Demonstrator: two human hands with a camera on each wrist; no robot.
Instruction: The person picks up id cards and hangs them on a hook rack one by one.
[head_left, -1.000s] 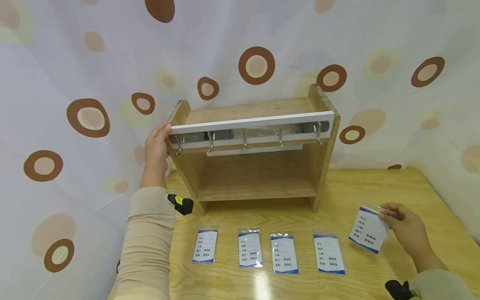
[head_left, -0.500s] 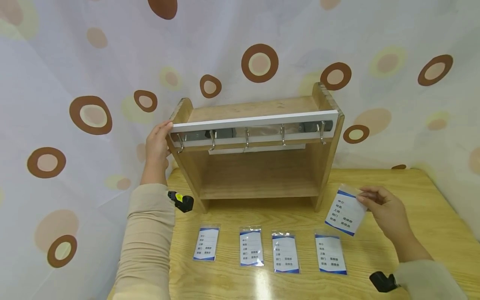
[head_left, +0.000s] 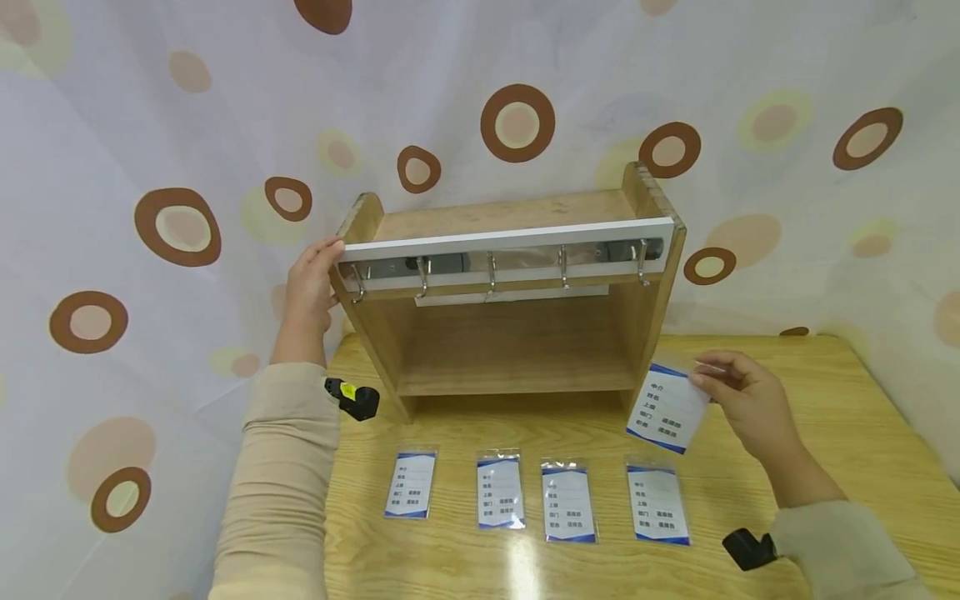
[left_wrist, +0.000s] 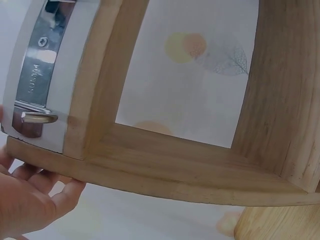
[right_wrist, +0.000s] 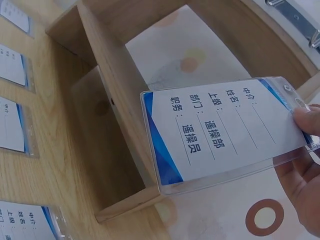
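From where I stand, the person's right hand (head_left: 750,408) is right of centre in the head view, thumb and fingers clamped on the edge of a clear-sleeved badge (head_left: 667,410). That badge hangs tilted in the air, clear of the table (head_left: 450,558), and in the head view it overlaps the lower right leg of a wooden shelf (head_left: 654,317). It's a white card with blue bands at 2 ends and Chinese print (the right wrist view shows it largest, across the middle of the frame). The left hand (head_left: 309,283), left of centre, grips the shelf's upper left corner, its fingers bent round the end of a white rail (head_left: 510,242) and against the side panel. Along that rail I count 5 metal hooks (head_left: 491,275), spread across the middle of the frame. Below, 4 more badges (head_left: 568,502) lie flat on the table in a loose row along the bottom of the head view, well apart from the left hand. Beige sleeves (head_left: 281,467) come in from the lower left and lower right, and a spotted wall covering (head_left: 592,67) fills the top.
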